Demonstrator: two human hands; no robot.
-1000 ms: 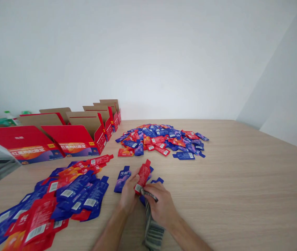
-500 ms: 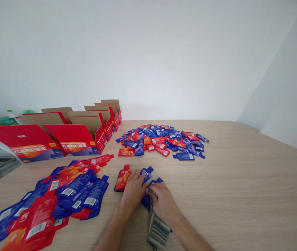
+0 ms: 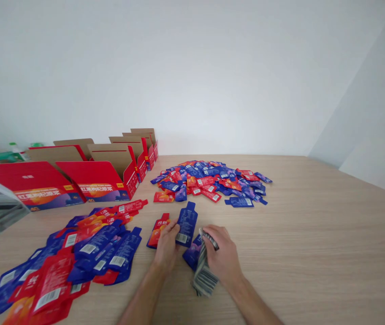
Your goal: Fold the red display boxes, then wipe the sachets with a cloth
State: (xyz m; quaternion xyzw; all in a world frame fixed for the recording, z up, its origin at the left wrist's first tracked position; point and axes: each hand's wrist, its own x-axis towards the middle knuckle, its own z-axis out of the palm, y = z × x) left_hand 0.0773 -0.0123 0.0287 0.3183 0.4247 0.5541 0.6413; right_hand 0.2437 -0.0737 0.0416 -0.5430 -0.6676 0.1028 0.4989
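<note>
My left hand [image 3: 167, 246] grips a blue spouted pouch [image 3: 187, 224] by its lower left edge, barcode side showing and spout end up. Partly behind that hand lies a red pouch [image 3: 159, 230] with an orange fruit print, a blue edge showing under it. In my right hand [image 3: 222, 253] is a bunched grey striped cloth [image 3: 205, 277], its fingers closed round it. Below the cloth another blue pouch [image 3: 192, 253] rests on the table, partly covered.
A loose pile of red and blue pouches [image 3: 100, 243] spreads over the left of the table [image 3: 314, 243]. Another heap [image 3: 209, 180] lies at the back middle. Open red cartons [image 3: 94, 180] stand in rows at the back left, before a white wall.
My left hand has picked up the blue pouch and turned it barcode side out. My right hand has shifted slightly right with the cloth, uncovering more of the other blue pouch.
</note>
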